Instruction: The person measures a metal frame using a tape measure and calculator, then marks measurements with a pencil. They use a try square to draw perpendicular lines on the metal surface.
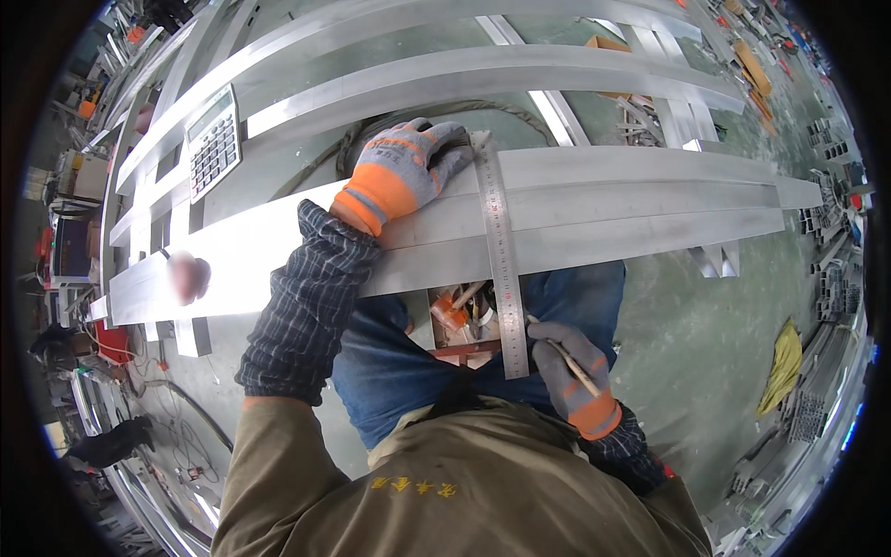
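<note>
A long flat silver metal bar [640, 186], with lengthwise seams, runs across in front of me over my knees. Laid crosswise over it is a steel ruler [506, 288], whose near end juts past the bar toward my lap. My left hand [399, 172], in a grey and orange glove, rests on the far part of the bar, its curled fingers closed against the ruler's far end. My right hand [571, 371], gloved alike, holds a thin tan pencil [577, 369] beside the ruler's near end. Part of the left fingertips is hidden.
A calculator [214, 144] lies on the metal rails at left. More silver rails [390, 88] cross beyond the bar. Between my knees sits a box with an orange-headed tool [450, 314]. Cables [190, 404] lie on the left floor; metal profiles and a yellow cloth [781, 365] are at right.
</note>
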Available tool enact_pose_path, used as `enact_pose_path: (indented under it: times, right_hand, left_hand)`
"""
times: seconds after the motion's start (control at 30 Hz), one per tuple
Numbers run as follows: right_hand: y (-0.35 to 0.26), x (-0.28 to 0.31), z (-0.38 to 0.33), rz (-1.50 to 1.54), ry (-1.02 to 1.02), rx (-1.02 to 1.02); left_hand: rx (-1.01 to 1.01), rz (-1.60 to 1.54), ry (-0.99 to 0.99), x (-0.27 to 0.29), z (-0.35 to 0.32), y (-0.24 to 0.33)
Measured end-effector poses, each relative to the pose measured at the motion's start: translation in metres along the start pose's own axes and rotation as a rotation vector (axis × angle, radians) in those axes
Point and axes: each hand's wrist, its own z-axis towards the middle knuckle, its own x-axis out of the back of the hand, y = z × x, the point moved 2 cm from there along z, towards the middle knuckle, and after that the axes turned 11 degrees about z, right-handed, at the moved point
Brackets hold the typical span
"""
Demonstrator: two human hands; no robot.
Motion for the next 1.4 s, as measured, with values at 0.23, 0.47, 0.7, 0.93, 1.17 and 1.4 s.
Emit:
enact_pose_path:
  times: [0.23,0.47,0.7,0.93,1.17,1.4]
  right_hand:
    - [-0.046,0.030,0.006,0.140,0.212,0.181]
    - [-0.063,0.005,0.104,-0.034,0.263,0.439]
    - [-0.034,0.002,0.158,-0.187,0.135,0.540]
    - [-0.031,-0.001,0.161,-0.109,0.166,0.477]
    - [-0.029,0.000,0.162,-0.165,0.161,0.489]
    - [-0.034,-0.003,0.170,-0.311,0.154,0.535]
  left_hand:
    - [0.006,-0.008,-0.075,0.010,0.003,0.006]
    - [-0.036,-0.016,0.077,0.003,0.001,0.004]
    - [-0.038,-0.074,0.076,0.006,0.000,0.007]
    - [-0.037,-0.094,0.124,-0.005,0.001,0.001]
    - [0.010,-0.064,0.057,0.005,-0.001,0.007]
    - [0.016,-0.061,-0.033,0.007,0.003,0.007]
